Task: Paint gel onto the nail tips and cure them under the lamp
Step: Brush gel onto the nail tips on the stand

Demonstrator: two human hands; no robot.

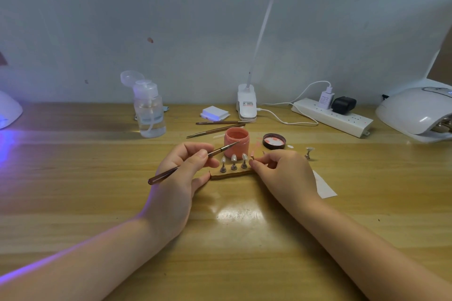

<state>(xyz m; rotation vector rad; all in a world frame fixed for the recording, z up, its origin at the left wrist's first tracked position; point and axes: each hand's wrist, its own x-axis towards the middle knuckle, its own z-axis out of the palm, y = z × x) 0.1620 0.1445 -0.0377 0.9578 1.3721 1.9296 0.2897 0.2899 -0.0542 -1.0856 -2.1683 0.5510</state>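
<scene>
Pinching a thin brush (193,161) between thumb and curled fingers, the left hand (181,173) aims its bristles at the open pink gel jar (236,142), while the right hand (281,173) pinches a small holder at the end of the brown stand (232,175). Three nail tips (234,157) stand upright on that stand between both hands on the worktop (97,190). One curing lamp (415,115) sits far right, another glows purple far left.
</scene>
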